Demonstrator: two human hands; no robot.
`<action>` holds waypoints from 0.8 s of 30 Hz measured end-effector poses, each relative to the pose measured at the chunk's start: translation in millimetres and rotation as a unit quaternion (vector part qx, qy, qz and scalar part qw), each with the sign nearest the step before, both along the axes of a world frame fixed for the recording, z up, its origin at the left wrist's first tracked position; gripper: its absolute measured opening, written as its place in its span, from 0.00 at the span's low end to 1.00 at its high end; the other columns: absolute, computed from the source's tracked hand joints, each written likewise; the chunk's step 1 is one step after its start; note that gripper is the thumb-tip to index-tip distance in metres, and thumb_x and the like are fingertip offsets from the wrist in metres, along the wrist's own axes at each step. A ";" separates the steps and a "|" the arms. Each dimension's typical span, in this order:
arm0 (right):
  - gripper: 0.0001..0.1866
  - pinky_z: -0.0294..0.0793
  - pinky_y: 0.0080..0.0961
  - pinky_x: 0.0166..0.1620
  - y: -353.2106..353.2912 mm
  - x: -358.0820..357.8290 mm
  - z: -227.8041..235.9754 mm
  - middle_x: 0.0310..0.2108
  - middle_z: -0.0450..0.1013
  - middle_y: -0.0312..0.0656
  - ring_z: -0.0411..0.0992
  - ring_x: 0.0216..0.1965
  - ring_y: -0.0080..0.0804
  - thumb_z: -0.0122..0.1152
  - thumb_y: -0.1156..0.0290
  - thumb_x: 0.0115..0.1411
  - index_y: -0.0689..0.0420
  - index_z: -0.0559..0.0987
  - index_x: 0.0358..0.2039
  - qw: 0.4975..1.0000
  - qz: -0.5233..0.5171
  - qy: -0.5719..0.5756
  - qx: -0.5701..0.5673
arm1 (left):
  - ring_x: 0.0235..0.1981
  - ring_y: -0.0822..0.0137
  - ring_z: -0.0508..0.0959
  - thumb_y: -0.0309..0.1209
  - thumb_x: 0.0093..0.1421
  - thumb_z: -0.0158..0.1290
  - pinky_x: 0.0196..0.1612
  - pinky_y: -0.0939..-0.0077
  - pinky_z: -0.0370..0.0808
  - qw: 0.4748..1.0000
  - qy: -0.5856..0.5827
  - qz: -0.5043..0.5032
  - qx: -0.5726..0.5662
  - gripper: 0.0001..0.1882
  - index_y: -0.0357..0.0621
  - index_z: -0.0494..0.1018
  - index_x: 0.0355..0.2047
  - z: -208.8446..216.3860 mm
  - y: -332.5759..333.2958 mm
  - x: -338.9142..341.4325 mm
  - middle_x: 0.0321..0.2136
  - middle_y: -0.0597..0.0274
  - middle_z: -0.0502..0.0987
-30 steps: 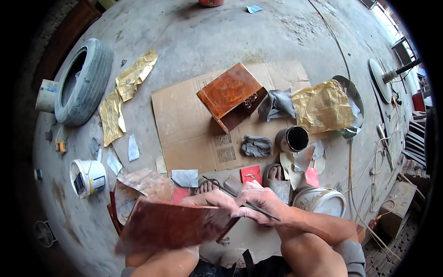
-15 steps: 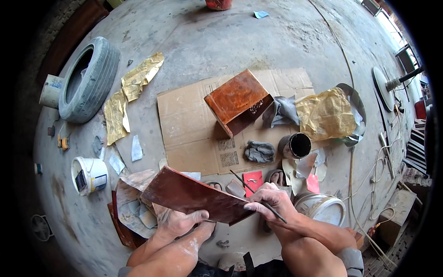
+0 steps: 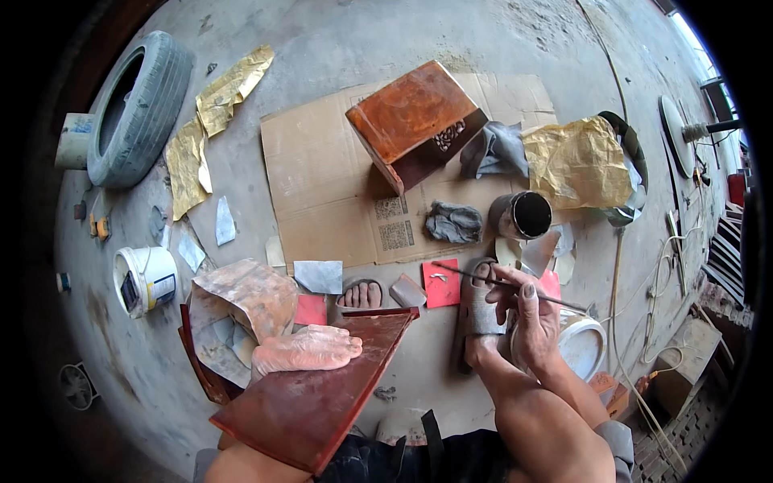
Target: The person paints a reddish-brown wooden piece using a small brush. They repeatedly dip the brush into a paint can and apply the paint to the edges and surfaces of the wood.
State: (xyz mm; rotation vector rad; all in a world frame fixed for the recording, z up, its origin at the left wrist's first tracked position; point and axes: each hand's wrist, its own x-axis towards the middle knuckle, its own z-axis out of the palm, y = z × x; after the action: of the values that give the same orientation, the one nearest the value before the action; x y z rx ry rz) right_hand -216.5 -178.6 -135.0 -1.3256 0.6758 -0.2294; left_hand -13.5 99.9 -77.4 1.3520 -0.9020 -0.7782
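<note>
My left hand [image 3: 310,350] lies flat with fingers stretched out across a reddish-brown wooden panel [image 3: 330,402], which rests slanted over my left leg. The panel has a raised rim and pale dusty smears. My right hand [image 3: 527,318] is raised above my right knee, its fingers closed round a thin dark stick [image 3: 555,301]; I cannot make out whether it is a brush. Beyond my feet an orange-brown wooden box [image 3: 415,113] with a carved openwork edge stands on flattened cardboard [image 3: 314,193]. A crumpled grey cloth [image 3: 453,221] and a dark-mouthed can [image 3: 522,216] are near it.
A red sandpaper sheet [image 3: 441,294] lies between my feet. At the left are a white bucket [image 3: 157,278], a tyre [image 3: 145,113] and a dusty sack [image 3: 250,298]. Crumpled yellow paper [image 3: 576,165] and a lidded white bucket [image 3: 581,346] are at the right, with cables [image 3: 656,346] beyond.
The panel has turned and come down to my left leg. My left hand has gone from gripping its edge to lying flat on top. My right hand has left it, moving right with the stick.
</note>
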 end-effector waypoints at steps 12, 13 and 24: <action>0.12 0.74 0.22 0.35 5.0 -2.2 -15.2 0.33 0.79 0.46 0.74 0.30 0.24 0.42 0.64 0.75 0.58 0.70 0.40 0.983 -0.040 -0.003 0.177 | 0.45 0.58 0.81 0.28 0.61 0.60 0.54 0.66 0.74 0.998 -0.024 0.006 -0.059 0.13 0.30 0.79 0.42 -19.5 -2.5 -1.6 0.39 0.52 0.82; 0.12 0.74 0.22 0.35 5.0 -1.3 -15.6 0.33 0.79 0.46 0.74 0.30 0.24 0.42 0.64 0.75 0.58 0.70 0.40 0.984 -0.038 0.000 0.176 | 0.45 0.58 0.81 0.28 0.61 0.60 0.54 0.66 0.74 0.998 -0.025 0.007 -0.061 0.13 0.30 0.79 0.42 -20.1 -1.6 -1.3 0.39 0.52 0.82; 0.12 0.74 0.24 0.38 7.0 -1.1 -21.2 0.33 0.79 0.47 0.73 0.31 0.26 0.43 0.63 0.75 0.58 0.70 0.40 0.983 -0.029 -0.011 0.182 | 0.45 0.56 0.81 0.29 0.61 0.59 0.54 0.64 0.74 0.997 -0.024 0.011 -0.076 0.13 0.30 0.79 0.42 -22.8 0.6 2.0 0.39 0.50 0.82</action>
State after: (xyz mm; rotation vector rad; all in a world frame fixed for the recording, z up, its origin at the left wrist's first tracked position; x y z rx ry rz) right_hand -217.6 -171.6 -156.2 -0.9528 0.7010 -0.1563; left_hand -11.5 100.5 -100.3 1.2491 -0.9643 -0.6486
